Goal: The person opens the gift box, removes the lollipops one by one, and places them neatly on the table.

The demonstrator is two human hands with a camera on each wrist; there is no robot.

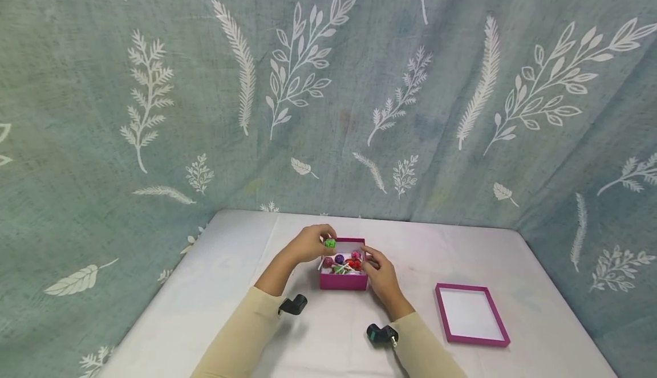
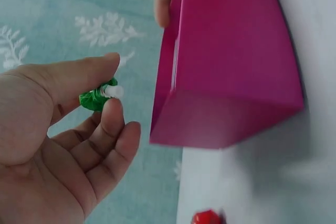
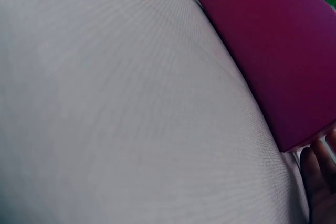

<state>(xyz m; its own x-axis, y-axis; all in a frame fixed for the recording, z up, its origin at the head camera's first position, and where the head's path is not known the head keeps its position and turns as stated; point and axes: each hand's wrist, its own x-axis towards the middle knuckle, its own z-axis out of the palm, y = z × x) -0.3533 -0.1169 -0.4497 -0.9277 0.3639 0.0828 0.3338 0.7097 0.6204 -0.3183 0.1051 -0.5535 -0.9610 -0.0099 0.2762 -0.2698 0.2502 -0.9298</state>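
Pinched green lollipop (image 1: pixel 330 243) in left fingers (image 2: pixel 112 120) at eleven o'clock, gripped pink box (image 1: pixel 343 282) at three with right fingers (image 1: pixel 372 251); apparently packing, likely needed lowering next.

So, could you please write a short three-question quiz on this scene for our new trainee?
1. Multiple choice: what does the left-hand grip pinch?
a) a red lollipop
b) a green-wrapped lollipop
c) a purple lollipop

2. True or false: the lid lies on the table, apart from the box.

3. Fill in the blank: in the head view, the right-hand grip is at the ____ side of the box.

Key:
1. b
2. True
3. right
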